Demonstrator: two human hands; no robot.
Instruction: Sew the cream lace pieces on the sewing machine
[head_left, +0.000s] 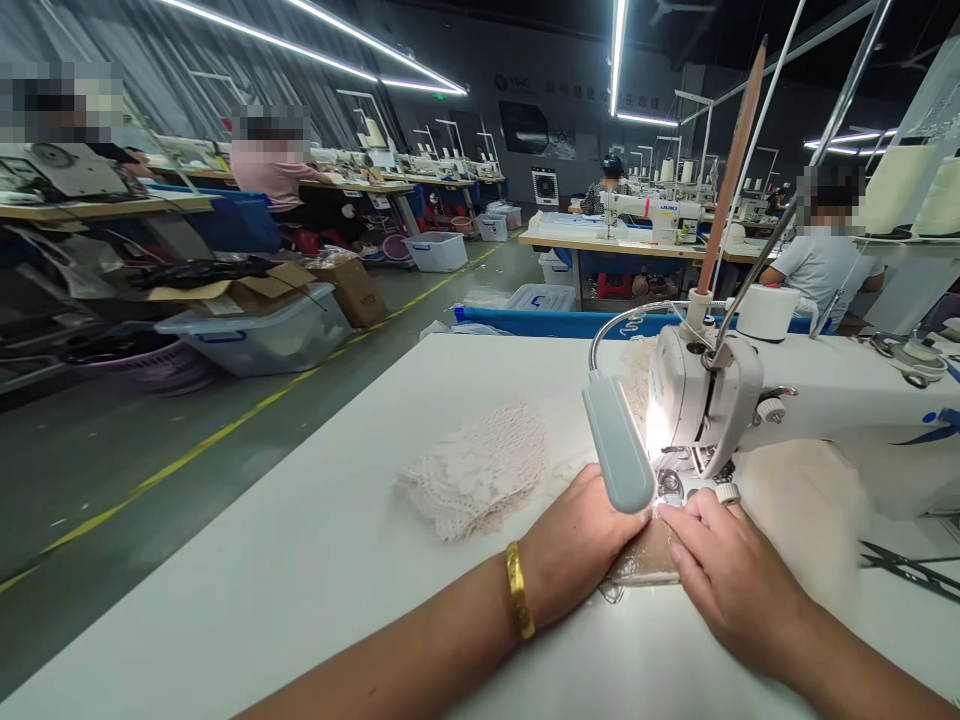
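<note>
My left hand (574, 535), with a gold bangle (518, 590) on its wrist, lies closed at the front of a white sewing machine (686, 385). A grey-green lamp head (621, 445) hides part of its fingers. My right hand (727, 560) meets it from the other side, thumb and forefinger pressed together just before the presser foot (705, 460). What the fingertips pinch is too small and overlit to make out. Cream fabric (802, 510) spreads under the machine arm beside my right hand. Left of my left hand lies a heap of cream lace (487, 465).
Black scissors (911, 570) lie at the right on the white table (300, 560). A brown pencil (735, 160) stands upright on the machine. Beyond a blue cloth trough (517, 321), several people sit at other machines. Boxes and a plastic bin (262, 335) line the aisle.
</note>
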